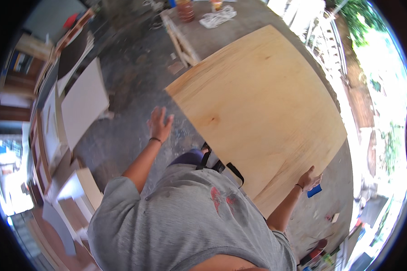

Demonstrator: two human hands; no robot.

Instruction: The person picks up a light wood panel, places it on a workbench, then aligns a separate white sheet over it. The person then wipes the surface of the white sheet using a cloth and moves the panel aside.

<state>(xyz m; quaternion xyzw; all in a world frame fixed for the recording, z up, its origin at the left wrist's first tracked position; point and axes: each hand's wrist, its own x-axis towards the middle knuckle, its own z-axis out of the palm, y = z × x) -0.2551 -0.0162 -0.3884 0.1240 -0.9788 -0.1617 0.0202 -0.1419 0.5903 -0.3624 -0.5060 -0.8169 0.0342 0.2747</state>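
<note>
A large sheet of pale plywood (pixel 262 104) lies across a grey table, one corner toward my left side and its near edge by my waist. My left hand (pixel 160 124) hovers off the sheet's left edge, fingers spread, holding nothing. At the sheet's right edge, near the close corner, is my right hand (pixel 309 179), its thumb apart and fingers stretched out. Right beside those fingers is a small blue item (pixel 314 191); its kind is unclear, and it does not look held.
The grey tabletop (pixel 332 198) shows past the sheet's right side. At the far end are a reddish-brown jar (pixel 185 11) and a bundle of white cord (pixel 218 17). White panels (pixel 86 104) lean at left above dark floor. A dark red cylindrical object (pixel 319 248) lies at lower right.
</note>
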